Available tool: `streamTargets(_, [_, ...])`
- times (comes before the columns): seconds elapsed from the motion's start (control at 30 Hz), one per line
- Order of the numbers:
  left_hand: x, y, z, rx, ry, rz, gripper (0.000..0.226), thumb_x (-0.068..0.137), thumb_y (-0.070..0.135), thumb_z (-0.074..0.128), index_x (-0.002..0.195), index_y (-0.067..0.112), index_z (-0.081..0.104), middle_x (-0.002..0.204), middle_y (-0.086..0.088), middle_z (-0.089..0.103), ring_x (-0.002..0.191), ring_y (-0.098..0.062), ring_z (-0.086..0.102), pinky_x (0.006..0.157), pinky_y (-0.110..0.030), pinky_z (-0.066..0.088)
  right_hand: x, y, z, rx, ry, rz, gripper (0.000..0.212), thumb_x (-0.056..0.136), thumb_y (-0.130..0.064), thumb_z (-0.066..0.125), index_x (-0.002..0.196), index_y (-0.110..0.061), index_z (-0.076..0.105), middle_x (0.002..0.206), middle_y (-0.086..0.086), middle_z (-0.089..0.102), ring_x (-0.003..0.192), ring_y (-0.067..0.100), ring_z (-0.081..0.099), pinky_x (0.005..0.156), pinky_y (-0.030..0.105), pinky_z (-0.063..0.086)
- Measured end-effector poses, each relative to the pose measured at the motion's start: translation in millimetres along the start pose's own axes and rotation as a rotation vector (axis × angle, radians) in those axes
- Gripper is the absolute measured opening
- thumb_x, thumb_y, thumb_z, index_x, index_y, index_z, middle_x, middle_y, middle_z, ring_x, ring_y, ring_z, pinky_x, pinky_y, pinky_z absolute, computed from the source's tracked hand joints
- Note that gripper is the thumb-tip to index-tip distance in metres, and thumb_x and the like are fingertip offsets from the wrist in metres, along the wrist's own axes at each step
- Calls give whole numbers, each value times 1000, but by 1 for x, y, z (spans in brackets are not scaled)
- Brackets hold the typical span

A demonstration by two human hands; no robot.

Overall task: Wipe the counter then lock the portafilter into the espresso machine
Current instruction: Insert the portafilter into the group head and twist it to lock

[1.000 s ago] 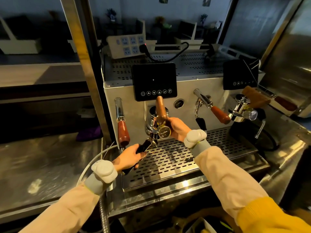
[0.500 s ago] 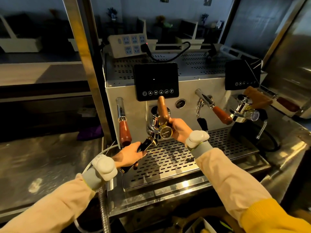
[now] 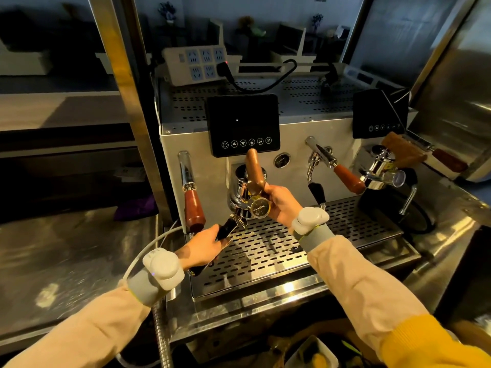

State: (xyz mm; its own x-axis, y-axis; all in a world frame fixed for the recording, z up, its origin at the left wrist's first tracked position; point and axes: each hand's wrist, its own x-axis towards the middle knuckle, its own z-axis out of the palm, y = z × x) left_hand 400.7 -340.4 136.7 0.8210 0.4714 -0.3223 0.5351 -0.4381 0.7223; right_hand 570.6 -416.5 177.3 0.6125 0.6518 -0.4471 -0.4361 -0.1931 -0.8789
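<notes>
A stainless-steel desk is shown in warm, low light, with the espresso machine set at the centre and a dark glazed wall seen behind it. A white power strip is laid on the perforated top of the machine at 11 o'clock, with a black cable plugged into it. A black control panel is mounted on the machine's front, above the left group head.

The portafilter is seated under this group head, its black handle angled down towards 7 o'clock over the slotted drip tray. The left hand is closed around that handle. The right hand is curled around the lower end of the brown wooden lever, which rises upright in front of the group head; a small round pressure gauge is seen just beside the right hand's fingers.

A steam wand with a reddish wooden grip hangs at 9 o'clock of the group head. A second wand with a like grip is set at 3 o'clock, and a second group head is seen further right, below a second black panel. A white device is strapped to each wrist, over pale sleeves. A purple cloth lies on the desk at 9 o'clock, beside the machine.
</notes>
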Motion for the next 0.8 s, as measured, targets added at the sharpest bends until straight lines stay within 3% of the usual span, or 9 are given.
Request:
streamTargets(0.1, [-1, 0, 1, 18, 26, -4, 18, 92, 26, 44, 97, 9, 42, 60, -1, 48, 48, -12, 46, 42, -20, 38, 0, 1, -1, 4, -12, 4, 31, 99, -18, 36, 117, 1, 51, 77, 6, 59, 67, 15, 58, 56, 31, 51])
streamTargets(0.2, [-4, -4, 4, -114, 27, 0, 17, 92, 27, 45, 93, 10, 44, 58, -2, 49, 44, -12, 45, 40, -21, 38, -1, 4, -1, 22, -22, 0, 22, 99, -21, 36, 92, -10, 54, 78, 6, 60, 69, 15, 60, 48, 25, 54])
streamTargets(0.27, [-4, -5, 7, -200, 14, -13, 16, 92, 28, 45, 93, 12, 45, 63, -1, 48, 45, -11, 45, 37, -20, 38, -1, 6, -2, 20, -29, -13, 25, 99, -23, 37, 84, -13, 54, 79, 6, 61, 70, 16, 60, 52, 27, 54])
streamTargets(0.37, [-4, -6, 14, -300, -15, -46, 16, 92, 29, 44, 89, 13, 43, 67, 0, 45, 45, -8, 43, 36, -19, 36, -1, 10, -3, 44, -52, -31, 27, 98, -26, 38, 83, -14, 57, 78, 5, 62, 70, 15, 61, 55, 26, 53])
streamTargets(0.5, [-5, -4, 13, -147, 45, -14, 16, 93, 28, 43, 91, 12, 44, 66, -3, 48, 50, -14, 46, 44, -24, 40, -2, 11, -2, 52, -46, -30, 27, 98, -26, 39, 84, -14, 58, 78, 5, 63, 71, 15, 62, 53, 24, 55])
streamTargets(0.67, [-5, 1, 6, -57, 80, 16, 15, 92, 26, 45, 89, 12, 43, 61, 1, 48, 49, -11, 48, 48, -23, 39, 1, 11, -3, 100, -59, -27, 28, 99, -22, 36, 85, -12, 58, 80, 7, 62, 74, 18, 60, 70, 34, 50])
streamTargets(0.8, [-6, 4, 10, -59, 113, 23, 19, 92, 26, 45, 94, 7, 45, 68, -4, 51, 54, -16, 49, 54, -29, 42, 1, 11, 1, 131, -80, 12, 25, 98, -25, 36, 93, -12, 56, 79, 7, 59, 72, 17, 58, 67, 31, 49])
